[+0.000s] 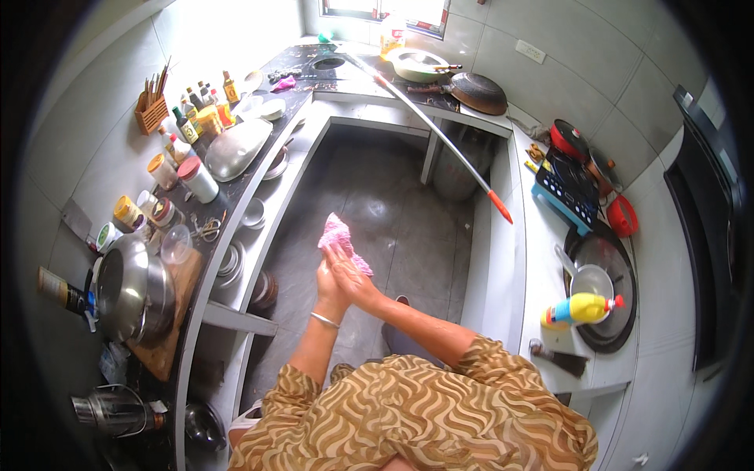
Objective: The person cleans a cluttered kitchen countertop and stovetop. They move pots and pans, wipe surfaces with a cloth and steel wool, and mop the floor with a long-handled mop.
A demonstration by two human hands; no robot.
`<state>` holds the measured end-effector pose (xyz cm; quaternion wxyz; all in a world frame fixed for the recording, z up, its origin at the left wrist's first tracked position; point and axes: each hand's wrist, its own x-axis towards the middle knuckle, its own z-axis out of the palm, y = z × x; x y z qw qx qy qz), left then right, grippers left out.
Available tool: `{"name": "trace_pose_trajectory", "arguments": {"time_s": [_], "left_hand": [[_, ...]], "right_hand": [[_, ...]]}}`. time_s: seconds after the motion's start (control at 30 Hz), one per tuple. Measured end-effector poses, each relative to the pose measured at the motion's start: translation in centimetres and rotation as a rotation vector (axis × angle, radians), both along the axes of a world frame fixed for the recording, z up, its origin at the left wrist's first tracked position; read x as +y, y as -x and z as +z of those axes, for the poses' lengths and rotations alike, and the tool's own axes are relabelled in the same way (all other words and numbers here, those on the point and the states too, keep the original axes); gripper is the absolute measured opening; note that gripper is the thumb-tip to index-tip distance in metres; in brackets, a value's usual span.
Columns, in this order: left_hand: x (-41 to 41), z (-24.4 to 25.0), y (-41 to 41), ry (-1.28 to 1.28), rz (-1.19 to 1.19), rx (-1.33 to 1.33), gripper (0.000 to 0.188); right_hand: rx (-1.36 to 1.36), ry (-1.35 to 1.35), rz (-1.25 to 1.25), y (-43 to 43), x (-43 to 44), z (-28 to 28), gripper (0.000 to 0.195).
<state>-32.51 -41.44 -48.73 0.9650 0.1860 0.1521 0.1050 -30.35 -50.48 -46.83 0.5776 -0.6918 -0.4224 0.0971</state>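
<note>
A pink fluffy cloth (334, 231) sticks out past the fingertips of my two hands, with a second corner drooping to the right. My right hand (351, 277) lies flat over my left hand (331, 288), and the cloth is squeezed between them. Both hands look wet. Most of the left palm and the cloth's middle are hidden under the right hand. A silver bangle (324, 320) circles my left wrist. The hands hang in the air over the grey tiled floor (389, 235), touching no counter.
The left counter holds seasoning bottles (187, 126), a steel pot (132, 288) and a cutting board (177, 306). Ahead, a long pole (439, 132) with an orange end juts over the floor. On the right are an induction cooker (564, 197) and a yellow bottle (580, 310).
</note>
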Motion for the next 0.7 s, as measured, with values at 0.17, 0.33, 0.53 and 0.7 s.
{"name": "trace_pose_trajectory", "arguments": {"time_s": [0.17,0.33,0.53,0.7], "left_hand": [[-2.1,3.7,-10.7,-0.012,-0.118,-0.250,0.050],[1.1,6.2,-18.7,0.105,-0.078,-0.134,0.050],[3.3,8.7,-28.9,0.163,-0.158,-0.169,0.051],[5.9,8.0,-36.4,0.176,-0.228,-0.181,0.050]], "right_hand": [[0.123,-0.126,-0.120,-17.3,1.7,-1.5,0.053],[1.093,-0.388,0.002,-29.0,0.4,7.4,0.038],[1.141,-0.588,0.052,-41.3,-2.9,6.1,0.040],[1.146,-0.494,0.046,-48.0,-4.5,3.9,0.063]]}}
